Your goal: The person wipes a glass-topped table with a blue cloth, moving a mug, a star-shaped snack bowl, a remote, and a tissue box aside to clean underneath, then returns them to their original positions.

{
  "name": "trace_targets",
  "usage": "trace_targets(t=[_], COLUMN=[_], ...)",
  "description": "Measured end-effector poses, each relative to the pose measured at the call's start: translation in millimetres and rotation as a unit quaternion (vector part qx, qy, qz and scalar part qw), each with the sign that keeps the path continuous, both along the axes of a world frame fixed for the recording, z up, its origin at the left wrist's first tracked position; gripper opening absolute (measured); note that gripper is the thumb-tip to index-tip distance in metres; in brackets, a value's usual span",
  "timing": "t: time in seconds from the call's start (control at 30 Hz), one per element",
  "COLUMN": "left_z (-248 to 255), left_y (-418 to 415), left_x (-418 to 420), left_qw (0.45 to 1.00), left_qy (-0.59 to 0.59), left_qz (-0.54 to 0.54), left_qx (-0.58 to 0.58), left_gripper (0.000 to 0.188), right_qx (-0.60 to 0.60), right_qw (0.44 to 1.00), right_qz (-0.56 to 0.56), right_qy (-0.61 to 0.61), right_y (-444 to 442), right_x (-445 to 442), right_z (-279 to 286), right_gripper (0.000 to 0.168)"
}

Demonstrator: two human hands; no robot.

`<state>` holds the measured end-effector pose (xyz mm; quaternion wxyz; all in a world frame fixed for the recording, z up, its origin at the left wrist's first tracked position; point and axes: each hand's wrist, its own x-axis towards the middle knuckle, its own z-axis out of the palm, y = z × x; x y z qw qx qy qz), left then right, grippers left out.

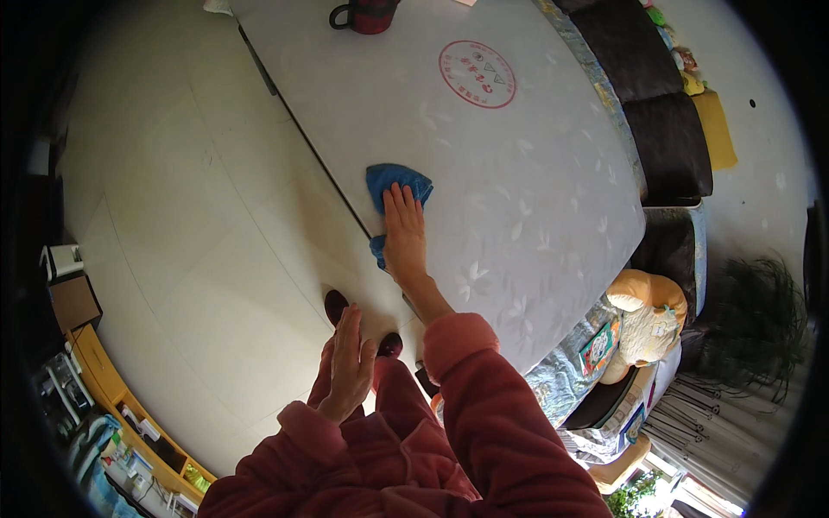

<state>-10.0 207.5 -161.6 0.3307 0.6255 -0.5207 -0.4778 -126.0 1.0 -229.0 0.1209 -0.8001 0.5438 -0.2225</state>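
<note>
My right hand (406, 233) lies flat, palm down, on a blue cloth (388, 178) near the edge of a table (479, 194). The cloth spreads out beyond my fingertips, and a crumpled bit of it shows at the table edge beside my wrist. Part of it is hidden under the palm. The tabletop is pale grey with a white leaf pattern and a red round printed mark (478, 74). My left hand (350, 366) hangs in the air in front of my body, fingers straight, holding nothing.
A red and black mug (372, 16) stands at the table's far end. Dark sofa cushions (667, 149) and a plush-like cushion (647, 317) line the right side. Pale floor tiles (194, 226) stretch to the left, with a wooden cabinet (97, 362) at the lower left.
</note>
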Motion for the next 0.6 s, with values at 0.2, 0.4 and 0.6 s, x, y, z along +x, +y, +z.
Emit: trace_targets(t=[0.2,0.4,0.6], left_z=[7,14,21], left_y=[-4,-5,-7], left_x=[1,-5,-16], left_qw=[0.998,0.998,0.996], left_qy=[-0.017,-0.009,-0.021], left_qz=[-0.053,-0.066,-0.069], left_qx=[-0.019,-0.003,-0.044], left_gripper=[0.054,0.053,0.049], right_qx=[0.196,0.179,0.116], right_qw=[0.819,0.782,0.873], right_qz=[-0.156,-0.415,-0.376], right_qy=[-0.517,-0.429,-0.289], right_y=[4,45,75], right_x=[-75,-193,-181], right_z=[39,44,38], right_gripper=[0.032,0.039,0.040])
